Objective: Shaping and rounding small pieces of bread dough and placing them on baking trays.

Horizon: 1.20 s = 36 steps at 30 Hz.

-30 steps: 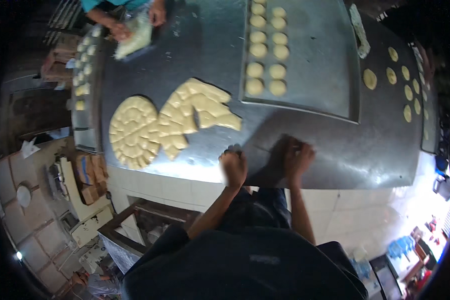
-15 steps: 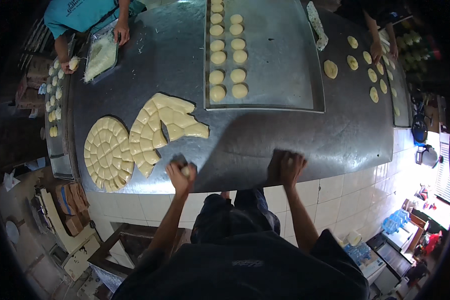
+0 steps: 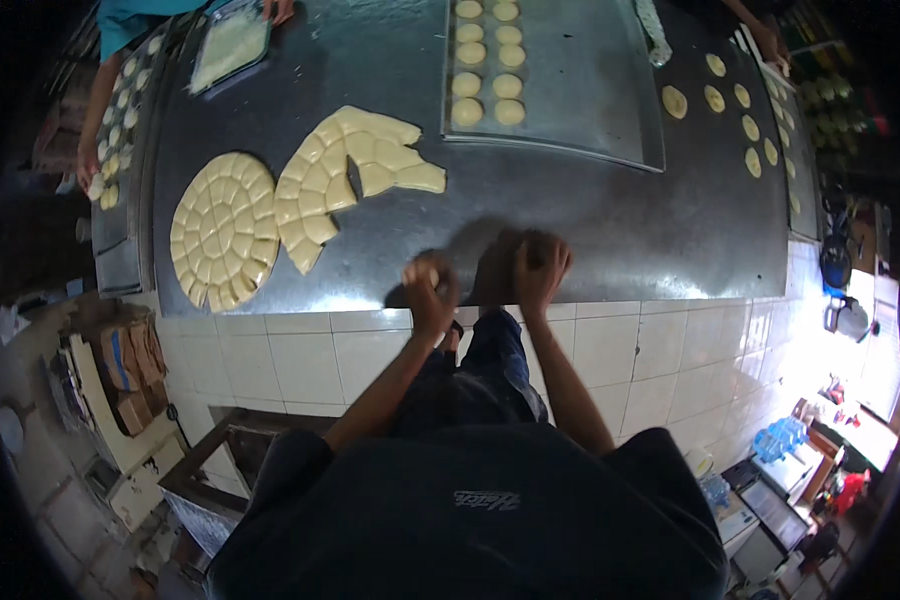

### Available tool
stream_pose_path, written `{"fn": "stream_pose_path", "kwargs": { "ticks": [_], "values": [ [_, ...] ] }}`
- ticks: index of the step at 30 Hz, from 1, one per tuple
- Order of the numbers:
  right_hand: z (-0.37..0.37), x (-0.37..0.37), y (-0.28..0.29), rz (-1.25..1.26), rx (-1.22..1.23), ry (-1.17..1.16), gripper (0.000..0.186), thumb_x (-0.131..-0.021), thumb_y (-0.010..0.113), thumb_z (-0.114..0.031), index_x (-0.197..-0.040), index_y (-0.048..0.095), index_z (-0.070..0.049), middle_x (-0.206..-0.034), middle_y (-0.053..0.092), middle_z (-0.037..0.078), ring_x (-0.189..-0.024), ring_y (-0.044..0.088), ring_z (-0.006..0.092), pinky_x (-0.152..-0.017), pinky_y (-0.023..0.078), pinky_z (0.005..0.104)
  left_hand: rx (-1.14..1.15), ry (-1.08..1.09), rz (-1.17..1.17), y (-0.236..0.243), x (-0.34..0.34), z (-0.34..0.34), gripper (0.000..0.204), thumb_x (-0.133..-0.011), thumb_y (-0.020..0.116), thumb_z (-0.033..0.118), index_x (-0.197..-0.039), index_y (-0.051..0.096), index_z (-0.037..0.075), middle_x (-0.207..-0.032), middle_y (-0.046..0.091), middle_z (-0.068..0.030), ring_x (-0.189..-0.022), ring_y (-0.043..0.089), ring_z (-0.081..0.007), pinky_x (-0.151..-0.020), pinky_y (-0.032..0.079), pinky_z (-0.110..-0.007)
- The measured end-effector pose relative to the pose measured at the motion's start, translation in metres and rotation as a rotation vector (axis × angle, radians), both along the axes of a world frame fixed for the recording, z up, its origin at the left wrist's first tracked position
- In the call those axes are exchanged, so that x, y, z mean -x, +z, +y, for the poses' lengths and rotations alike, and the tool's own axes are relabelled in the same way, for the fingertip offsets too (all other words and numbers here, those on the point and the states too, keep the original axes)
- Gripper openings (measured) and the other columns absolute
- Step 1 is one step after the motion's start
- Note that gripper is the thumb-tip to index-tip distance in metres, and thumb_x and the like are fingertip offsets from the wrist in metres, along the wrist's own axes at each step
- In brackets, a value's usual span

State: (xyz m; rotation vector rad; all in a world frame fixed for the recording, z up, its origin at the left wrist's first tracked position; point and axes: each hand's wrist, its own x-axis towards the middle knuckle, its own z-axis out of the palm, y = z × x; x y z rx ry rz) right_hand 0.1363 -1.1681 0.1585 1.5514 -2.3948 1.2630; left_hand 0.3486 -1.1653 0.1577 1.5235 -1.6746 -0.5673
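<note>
My left hand (image 3: 429, 290) is curled on a small pale piece of dough (image 3: 433, 279) at the near edge of the steel table (image 3: 650, 250). Just right of it my right hand (image 3: 542, 268) rests on the steel with fingers curled down; whatever is under them is hidden. Beyond and left of my hands lie a round slab of scored dough (image 3: 223, 232) and an irregular, partly separated scored piece (image 3: 325, 180). A large metal tray (image 3: 595, 120) with two columns of dough balls (image 3: 508, 84) stands beyond my hands.
At the upper left, a co-worker's hand (image 3: 90, 165) is at a narrow tray (image 3: 120, 250); their other hand touches a tray of white shreds (image 3: 225, 50). Another person's hand (image 3: 770, 45) is at the upper right, beyond flattened dough rounds (image 3: 750, 128). A dark-framed cabinet (image 3: 195, 470) stands below left.
My two hands have drawn closer together over the half second, both still curled. The left co-worker's hand carried a coated ball onto the narrow tray. The whole view has shifted with my head.
</note>
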Motion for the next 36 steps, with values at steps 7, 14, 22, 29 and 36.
{"fn": "stream_pose_path", "kwargs": {
  "ticks": [7,14,22,29,36],
  "values": [
    [0.036,-0.033,0.044,-0.543,0.043,0.067,0.049,-0.074,0.074,-0.004,-0.117,0.052,-0.003,-0.115,0.055,0.011,-0.095,0.058,0.0210,-0.077,0.052,0.0327,-0.177,-0.047,0.254,0.047,-0.021,-0.006,0.048,-0.079,0.076,0.019,-0.118,0.054,0.003,-0.113,0.052,-0.0150,-0.103,0.054,-0.0297,-0.084,0.047,-0.036],
    [-0.008,-0.064,0.059,-0.072,-0.190,0.467,0.054,-0.072,0.077,-0.027,-0.118,0.055,-0.009,-0.115,0.055,0.013,-0.101,0.054,0.0311,-0.087,0.047,0.0391,-0.284,-0.264,0.260,0.026,-0.032,-0.042,0.059,-0.083,0.072,0.021,-0.131,0.044,0.002,-0.128,0.047,-0.0184,-0.114,0.052,-0.0307,-0.092,0.046,-0.039],
    [-0.109,-0.044,0.069,-0.532,-0.432,0.625,0.041,-0.075,0.074,-0.019,-0.111,0.058,-0.008,-0.107,0.060,0.012,-0.094,0.059,0.0341,-0.082,0.050,0.0407,-0.176,0.279,0.610,-0.037,-0.050,-0.052,0.010,-0.089,0.060,0.009,-0.091,0.052,0.003,-0.085,0.054,-0.0068,-0.079,0.054,-0.0178,-0.073,0.045,-0.030],
    [-0.427,0.081,0.079,-0.280,0.220,0.099,0.039,-0.071,0.078,-0.022,-0.099,0.055,-0.007,-0.094,0.059,0.011,-0.089,0.058,0.0313,-0.070,0.046,0.0417,-0.115,0.117,-0.148,0.012,-0.016,-0.073,0.014,-0.083,0.062,0.011,-0.078,0.052,0.004,-0.072,0.049,-0.0126,-0.066,0.047,-0.0301,-0.059,0.038,-0.040],
    [-0.615,0.096,0.042,-0.266,0.007,-0.075,0.050,-0.072,0.076,-0.033,-0.110,0.053,-0.009,-0.106,0.051,0.014,-0.097,0.054,0.0345,-0.078,0.047,0.0438,-0.050,0.134,-0.258,0.003,-0.016,-0.073,0.013,-0.079,0.063,0.007,-0.077,0.051,0.003,-0.071,0.049,-0.0145,-0.066,0.048,-0.0326,-0.057,0.038,-0.042]
  ]
}}
